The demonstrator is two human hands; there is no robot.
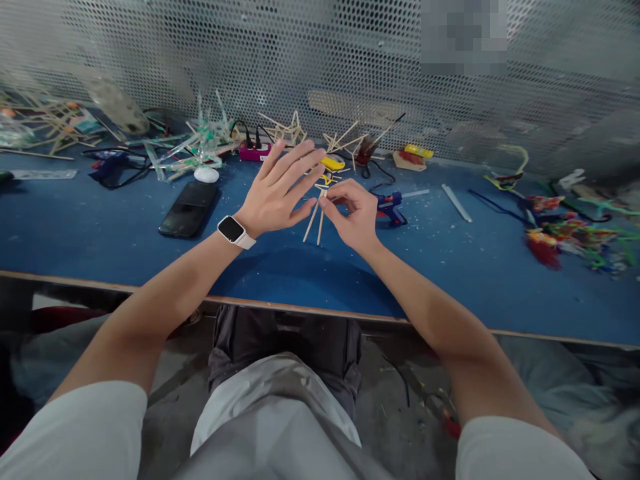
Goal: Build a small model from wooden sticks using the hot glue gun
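My right hand [354,215] pinches a small frame of thin wooden sticks [321,229] between thumb and fingertips. Two of its sticks spread down toward me in a narrow V. My left hand [285,183], wearing a white-banded watch [234,231] at the wrist, is raised beside the frame with its fingers stretched and apart. Its thumb tip comes close to the sticks; I cannot tell whether it touches. Just beyond the fingertips lies a yellow-handled tool [333,163], partly hidden. A blue glue gun [393,208] rests right of my right hand, its near end covered by that hand.
A black phone [189,209] lies left on the blue table [425,267], near a white oval object [207,175]. Stick structures [200,150], a pink power adapter [254,152] and a yellow glue bottle [419,151] line the perforated metal screen [250,60]. Colourful scraps [550,233] pile up right.
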